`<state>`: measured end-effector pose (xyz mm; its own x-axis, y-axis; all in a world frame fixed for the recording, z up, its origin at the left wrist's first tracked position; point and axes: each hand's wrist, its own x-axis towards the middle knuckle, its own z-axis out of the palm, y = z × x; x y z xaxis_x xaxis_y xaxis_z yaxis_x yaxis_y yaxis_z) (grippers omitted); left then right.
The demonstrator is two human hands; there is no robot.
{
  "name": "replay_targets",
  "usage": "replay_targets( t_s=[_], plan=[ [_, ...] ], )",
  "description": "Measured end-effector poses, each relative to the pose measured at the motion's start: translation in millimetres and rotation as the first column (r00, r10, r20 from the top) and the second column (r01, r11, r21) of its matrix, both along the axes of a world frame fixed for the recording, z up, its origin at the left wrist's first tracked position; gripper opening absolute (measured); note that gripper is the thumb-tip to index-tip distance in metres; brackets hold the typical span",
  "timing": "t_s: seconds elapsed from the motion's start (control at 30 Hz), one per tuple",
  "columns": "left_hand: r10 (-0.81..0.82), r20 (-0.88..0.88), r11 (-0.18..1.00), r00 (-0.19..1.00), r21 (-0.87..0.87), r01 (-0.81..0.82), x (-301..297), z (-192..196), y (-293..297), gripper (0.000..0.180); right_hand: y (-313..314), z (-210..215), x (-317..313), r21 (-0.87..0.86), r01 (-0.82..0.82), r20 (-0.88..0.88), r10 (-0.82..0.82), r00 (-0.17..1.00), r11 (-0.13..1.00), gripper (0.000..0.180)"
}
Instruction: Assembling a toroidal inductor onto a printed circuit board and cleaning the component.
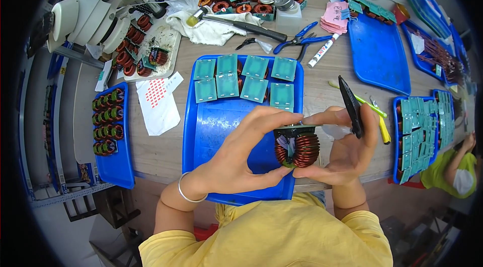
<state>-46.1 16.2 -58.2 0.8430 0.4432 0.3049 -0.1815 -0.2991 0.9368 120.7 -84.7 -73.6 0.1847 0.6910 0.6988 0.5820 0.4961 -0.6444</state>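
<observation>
My left hand (pixel 236 159) and my right hand (pixel 347 159) hold a toroidal coil (pixel 307 149) between them, above the near part of a blue tray (pixel 189 131). Reddish-brown copper wire wraps its ring, and a thin board lies across its top. Fingers of both hands touch the board, while the thumbs press at the coil's underside. A flat, black, pointed tool (pixel 351 108) is also tucked between the fingers of my right hand; its exact kind is unclear. Several green circuit boards (pixel 227 85) stand in the tray's far part, with windings partly showing beneath.
Pliers (pixel 302 43), a hammer (pixel 246 26), a white marker (pixel 323 51) and a yellow cutter (pixel 384 130) lie around the tray. Trays of coils (pixel 108 116) and boards (pixel 417 136) flank it. A microscope (pixel 93 15) stands back left; another person (pixel 453 169) sits at right.
</observation>
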Motion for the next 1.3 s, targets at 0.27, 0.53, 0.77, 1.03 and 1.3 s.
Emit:
replay_targets(
  t_s=[0.27, 0.53, 0.77, 1.03, 1.3],
  plan=[
    [-0.010, 0.027, 0.999, 1.000, -0.043, 0.011, -0.9, -5.7, -0.8, 0.063, -8.2, -1.4, -0.7, -0.029, 0.066, 0.059, -0.065, 0.996, 0.997, 0.117],
    [0.070, 0.015, 0.993, 0.997, 0.095, -0.071, -2.5, -9.0, 1.2, 0.064, -1.9, -5.6, -4.3, 0.052, 0.037, 0.064, -0.040, 0.997, 0.998, 0.099],
    [0.111, 0.121, 0.993, 0.986, -0.065, -0.103, 0.4, -8.9, -0.5, 0.060, 6.1, -10.2, 3.9, 0.102, 0.051, -0.217, -0.027, 0.976, 0.993, 0.115],
    [0.093, 0.225, 0.995, 0.970, -0.048, -0.085, -1.2, -6.0, 0.9, 0.062, 12.6, -9.8, 3.8, 0.058, -0.060, -0.151, 0.069, 0.986, 0.996, 0.110],
    [0.127, 0.102, 0.985, 0.987, -0.128, -0.114, -7.5, 3.3, -2.8, 0.074, 13.7, -12.3, -0.6, -0.048, -0.218, -0.125, 0.211, 0.970, 0.975, 0.108]
  ],
)
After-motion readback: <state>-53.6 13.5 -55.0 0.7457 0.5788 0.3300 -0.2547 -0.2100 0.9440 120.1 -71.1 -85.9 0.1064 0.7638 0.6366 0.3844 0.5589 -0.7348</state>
